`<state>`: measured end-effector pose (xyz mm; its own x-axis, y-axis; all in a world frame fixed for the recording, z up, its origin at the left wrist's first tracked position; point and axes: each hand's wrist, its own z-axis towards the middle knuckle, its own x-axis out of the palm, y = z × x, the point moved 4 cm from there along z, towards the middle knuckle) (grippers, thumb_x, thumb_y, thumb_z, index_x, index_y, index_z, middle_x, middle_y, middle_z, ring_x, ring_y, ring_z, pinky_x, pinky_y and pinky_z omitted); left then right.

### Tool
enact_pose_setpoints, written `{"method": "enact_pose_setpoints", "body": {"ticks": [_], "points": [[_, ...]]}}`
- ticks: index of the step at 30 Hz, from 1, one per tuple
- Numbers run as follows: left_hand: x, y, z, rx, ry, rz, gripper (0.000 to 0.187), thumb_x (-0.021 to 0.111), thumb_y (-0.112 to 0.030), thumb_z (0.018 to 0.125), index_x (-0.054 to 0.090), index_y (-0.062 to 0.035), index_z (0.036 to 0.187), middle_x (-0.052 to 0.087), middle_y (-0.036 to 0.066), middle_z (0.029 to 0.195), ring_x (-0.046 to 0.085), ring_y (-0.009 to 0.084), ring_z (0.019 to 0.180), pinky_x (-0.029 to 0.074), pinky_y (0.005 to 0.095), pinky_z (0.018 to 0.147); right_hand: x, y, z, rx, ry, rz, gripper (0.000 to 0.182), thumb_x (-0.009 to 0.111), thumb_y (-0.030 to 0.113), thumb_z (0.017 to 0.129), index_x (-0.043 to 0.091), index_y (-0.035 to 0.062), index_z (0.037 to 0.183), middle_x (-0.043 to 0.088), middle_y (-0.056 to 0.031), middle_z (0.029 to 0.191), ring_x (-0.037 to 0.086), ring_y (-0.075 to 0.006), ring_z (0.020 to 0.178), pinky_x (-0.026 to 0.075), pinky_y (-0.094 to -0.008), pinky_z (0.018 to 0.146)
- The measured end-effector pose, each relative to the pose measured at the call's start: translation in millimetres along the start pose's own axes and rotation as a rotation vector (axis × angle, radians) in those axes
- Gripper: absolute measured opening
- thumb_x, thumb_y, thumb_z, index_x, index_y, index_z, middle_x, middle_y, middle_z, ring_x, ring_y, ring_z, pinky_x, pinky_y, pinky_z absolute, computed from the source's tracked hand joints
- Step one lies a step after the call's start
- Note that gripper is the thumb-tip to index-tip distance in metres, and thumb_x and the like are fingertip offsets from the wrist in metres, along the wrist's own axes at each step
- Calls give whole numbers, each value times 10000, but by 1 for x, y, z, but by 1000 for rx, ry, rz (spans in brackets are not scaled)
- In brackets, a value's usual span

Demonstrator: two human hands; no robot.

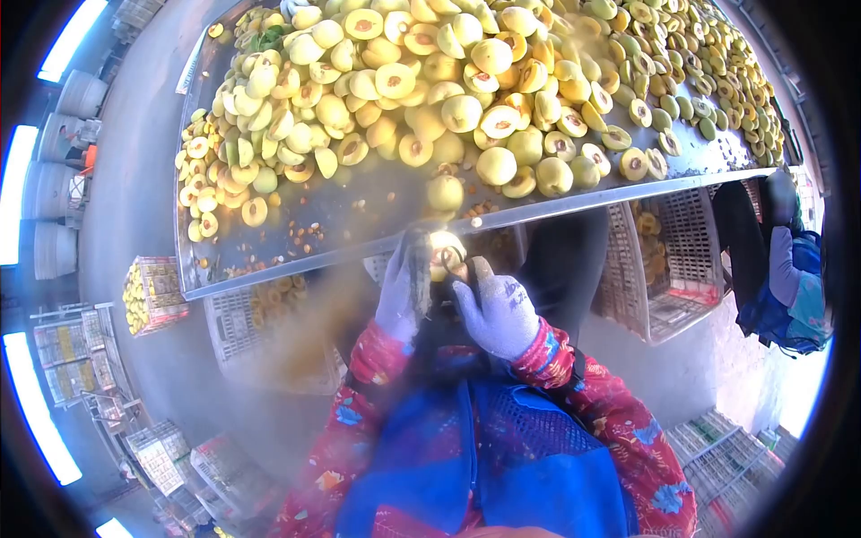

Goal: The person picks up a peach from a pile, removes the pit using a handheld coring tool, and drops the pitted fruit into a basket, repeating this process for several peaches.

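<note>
My left hand (401,289), in a pale glove with dark, soiled fingers, is closed around a yellow peach half (442,251) just off the table's front edge. The cut face of the peach half is turned up and brightly lit. My right hand (499,312), gloved as well, is closed on a small dark curved pitting tool (458,270) whose tip touches the fruit. The glove hides most of its handle. Beyond my hands, a heap of whole and halved peaches (395,81) covers much of the metal table (359,202).
Pit fragments (305,235) lie scattered near the table's front edge. Plastic crates with fruit stand below, one at the right (668,260) and one at the left (242,314). A co-worker (789,278) is at the far right. Tubs (56,188) line the left side.
</note>
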<state>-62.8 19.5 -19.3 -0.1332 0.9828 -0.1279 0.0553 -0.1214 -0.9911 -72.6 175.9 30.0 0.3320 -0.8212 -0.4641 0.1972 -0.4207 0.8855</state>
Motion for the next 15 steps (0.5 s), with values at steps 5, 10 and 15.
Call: {"method": "enact_pose_setpoints", "body": {"ticks": [5, 10, 15], "points": [[1, -13, -9, 347, -188, 550, 314, 414, -212, 1014, 510, 26, 1196, 574, 125, 1146, 576, 218, 994, 472, 332, 836, 6, 0, -1, 70, 58, 47, 213, 550, 201, 934, 480, 2, 964, 623, -217, 693, 631, -391, 657, 463, -493, 557], [13, -16, -7, -85, -186, -55, 298, 408, -201, 1024, 543, 4, 1192, 607, 80, 1059, 562, 141, 928, 464, 268, 826, 8, 4, 0, -307, 25, 92, 194, 510, 194, 953, 497, 7, 902, 539, -171, 598, 558, -365, 555, 439, -441, 544], [19, -25, -5, 50, -135, 83, 257, 504, -110, 957, 549, 8, 1181, 622, 83, 1034, 576, 196, 890, 470, 320, 848, 7, -4, -11, 860, 553, 1457, 294, 443, 324, 995, 540, 74, 875, 437, 10, 579, 386, -74, 440, 309, -235, 412]]}}
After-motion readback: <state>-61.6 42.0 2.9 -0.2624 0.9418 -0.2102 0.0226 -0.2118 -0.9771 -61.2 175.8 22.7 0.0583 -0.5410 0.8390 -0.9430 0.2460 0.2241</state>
